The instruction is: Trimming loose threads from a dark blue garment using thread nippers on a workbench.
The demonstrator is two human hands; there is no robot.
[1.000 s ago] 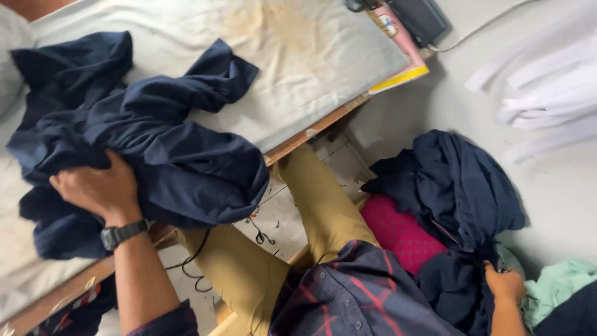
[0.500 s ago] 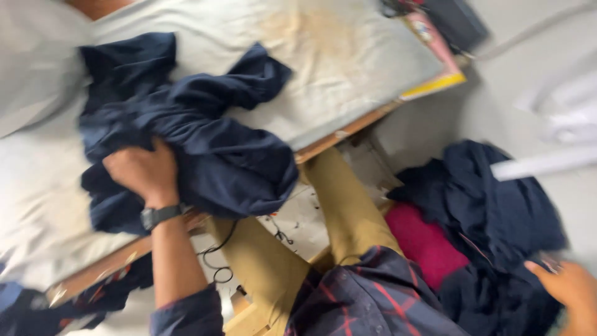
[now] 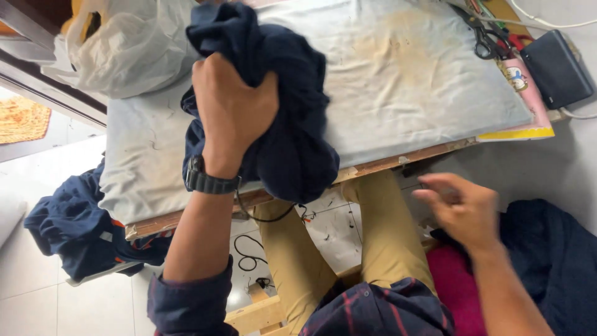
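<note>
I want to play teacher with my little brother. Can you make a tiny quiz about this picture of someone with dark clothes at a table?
1. True or false: the left hand grips the dark blue garment.
2. What is the right hand holding? A) scissors B) nothing C) the white plastic bag
3. What is worn on the left wrist?

Key
1. True: the fingers are bunched into the cloth above the padded table.
2. B: it hovers open near the knee, touching nothing.
3. A black wristwatch.
</note>
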